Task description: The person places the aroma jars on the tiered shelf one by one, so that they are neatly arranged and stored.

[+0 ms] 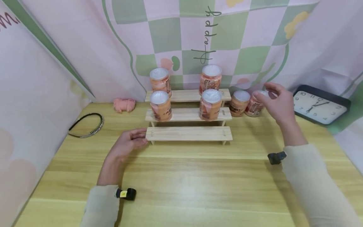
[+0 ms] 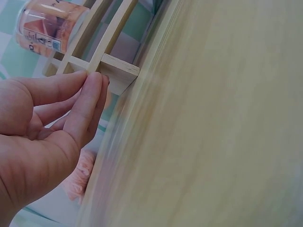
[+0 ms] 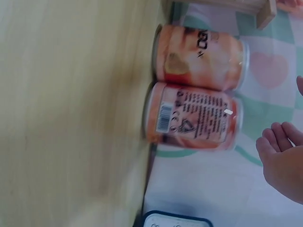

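A three-step wooden display rack (image 1: 189, 134) stands on the table. My left hand (image 1: 129, 143) pinches the left end of its lowest step; the left wrist view shows thumb and fingertips (image 2: 94, 80) at the board's edge. Two cans with peach-coloured labels stand on the middle step, a left can (image 1: 160, 107) and a right can (image 1: 210, 105). Two more, a left can (image 1: 160, 80) and a right can (image 1: 210, 78), stand on the top step. My right hand (image 1: 279, 102), fingers loosely bent, hovers by the tops of two table cans, the nearer one (image 3: 194, 116) touching its neighbour (image 3: 201, 56).
A black-framed clock (image 1: 320, 104) leans at the back right. Pink yarn (image 1: 124, 105) and a black headband (image 1: 88, 126) lie at the left. A patterned cloth (image 1: 198, 34) hangs behind the rack. Bare tabletop (image 1: 184, 189) stretches in front.
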Demonstrator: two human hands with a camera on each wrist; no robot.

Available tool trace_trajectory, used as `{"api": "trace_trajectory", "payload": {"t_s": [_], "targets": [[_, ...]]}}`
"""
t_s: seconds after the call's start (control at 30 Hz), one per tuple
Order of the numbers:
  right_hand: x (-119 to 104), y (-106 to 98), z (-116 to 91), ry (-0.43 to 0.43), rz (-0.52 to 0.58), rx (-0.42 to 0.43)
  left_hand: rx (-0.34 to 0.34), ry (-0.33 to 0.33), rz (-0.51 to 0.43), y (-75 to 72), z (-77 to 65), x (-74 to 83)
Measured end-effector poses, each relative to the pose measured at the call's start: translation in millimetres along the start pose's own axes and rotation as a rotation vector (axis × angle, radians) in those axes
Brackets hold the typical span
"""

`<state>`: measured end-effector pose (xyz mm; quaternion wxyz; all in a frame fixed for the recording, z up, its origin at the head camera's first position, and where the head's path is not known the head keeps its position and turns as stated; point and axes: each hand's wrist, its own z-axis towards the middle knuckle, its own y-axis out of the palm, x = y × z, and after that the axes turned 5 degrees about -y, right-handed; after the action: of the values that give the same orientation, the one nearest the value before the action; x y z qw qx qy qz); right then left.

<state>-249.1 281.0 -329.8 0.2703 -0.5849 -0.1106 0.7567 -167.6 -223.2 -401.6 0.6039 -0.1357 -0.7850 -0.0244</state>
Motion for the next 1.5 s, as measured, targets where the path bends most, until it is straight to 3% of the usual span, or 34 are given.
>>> {"api": "trace_trajectory", "payload": {"t_s": [0.17,0.43,0.93,1.5], "targets": [[7,-3,3,0.018,-0.031,0.002,0.001,-0.008,0.001,-0.5,-0.1,-0.3],[23,-2,12,0.077,-0.089,-0.099,-0.001,-0.008,-0.003,-2.3,-1.7,-2.8],[33,0,19,0.12,-0.171,-0.135,0.007,-0.016,-0.003,-1.6,-2.0,-1.0],[37,-1,19,0.153,-0.184,-0.091,0.016,-0.035,-0.003,-1.7,0.8,-2.1]]}}
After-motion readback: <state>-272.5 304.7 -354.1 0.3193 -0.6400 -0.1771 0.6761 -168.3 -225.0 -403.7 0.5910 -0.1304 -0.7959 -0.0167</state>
